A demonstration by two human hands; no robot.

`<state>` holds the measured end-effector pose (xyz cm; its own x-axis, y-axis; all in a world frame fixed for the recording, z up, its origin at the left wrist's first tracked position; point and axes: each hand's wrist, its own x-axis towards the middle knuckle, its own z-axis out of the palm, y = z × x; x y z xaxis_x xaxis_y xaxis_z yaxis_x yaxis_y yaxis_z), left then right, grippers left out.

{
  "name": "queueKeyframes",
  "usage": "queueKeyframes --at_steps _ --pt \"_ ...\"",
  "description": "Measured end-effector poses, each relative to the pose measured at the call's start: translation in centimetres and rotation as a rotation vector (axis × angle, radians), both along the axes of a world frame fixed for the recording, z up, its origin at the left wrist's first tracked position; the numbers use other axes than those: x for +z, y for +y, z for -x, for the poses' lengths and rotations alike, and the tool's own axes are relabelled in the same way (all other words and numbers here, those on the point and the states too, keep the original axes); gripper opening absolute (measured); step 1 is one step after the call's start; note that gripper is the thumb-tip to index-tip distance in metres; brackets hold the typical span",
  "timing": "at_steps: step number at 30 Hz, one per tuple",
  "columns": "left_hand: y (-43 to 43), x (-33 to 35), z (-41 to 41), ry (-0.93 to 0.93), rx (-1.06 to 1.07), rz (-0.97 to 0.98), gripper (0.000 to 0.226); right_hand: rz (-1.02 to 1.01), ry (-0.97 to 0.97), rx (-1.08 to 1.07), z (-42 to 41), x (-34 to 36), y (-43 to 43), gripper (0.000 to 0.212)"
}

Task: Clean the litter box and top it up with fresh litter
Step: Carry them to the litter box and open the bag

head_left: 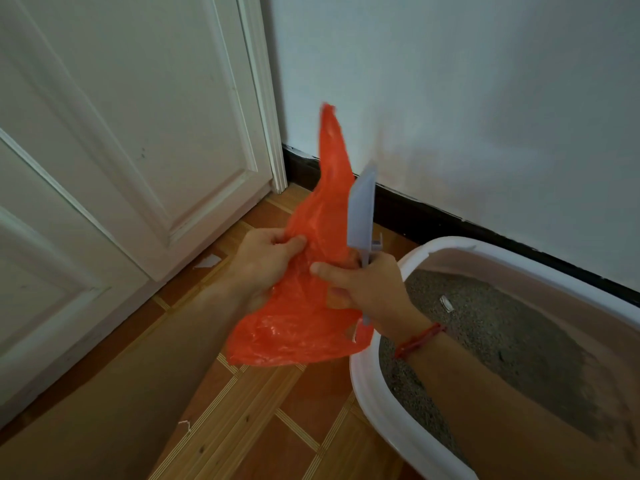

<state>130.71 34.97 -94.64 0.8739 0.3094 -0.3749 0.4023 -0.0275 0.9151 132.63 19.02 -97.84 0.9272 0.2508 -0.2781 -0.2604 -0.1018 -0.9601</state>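
Both my hands on the orange bag [304, 306] beside the litter box [367, 386].
My left hand [266, 261] pinches the bag closed-fisted; my right hand [367, 285] grips the grey scoop [362, 216] and bag.

A thin, glossy orange plastic bag [304, 306] crinkles beside a matt grey plastic scoop [362, 216]. Coarse grey litter [502, 337] fills a smooth white plastic litter box [377, 407].

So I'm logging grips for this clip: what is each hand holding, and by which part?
Left hand pinches the orange plastic bag mid-body; right hand grips the grey scoop by its handle while also pinching the bag.
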Motion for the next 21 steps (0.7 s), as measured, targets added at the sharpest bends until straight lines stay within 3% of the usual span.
queueKeyframes --at_steps 5,10,12,17,18,21 --pt "0.7 -0.4 0.2 0.008 -0.012 -0.095 0.018 0.261 -0.144 -0.113 -1.2 -0.3 0.4 0.023" --pt "1.4 -0.8 0.3 -0.008 0.053 -0.092 0.016 0.131 -0.065 -0.054 -1.6 -0.4 0.2 0.040" --pt "0.7 -0.9 0.5 -0.011 0.015 -0.067 0.015 0.203 -0.070 0.016 -1.3 -0.4 0.7 0.040" --pt "0.9 -1.0 0.2 0.014 -0.062 -0.207 0.013 0.359 -0.127 -0.082 -2.2 -0.8 0.8 0.012" --pt "1.4 -1.0 0.3 0.023 -0.077 -0.240 0.015 0.380 -0.136 -0.097 -2.5 -0.8 0.5 0.004" --pt "2.3 -1.5 0.6 0.047 -0.125 -0.291 0.038 0.390 -0.166 -0.119 -3.3 -0.7 -0.3 0.011"
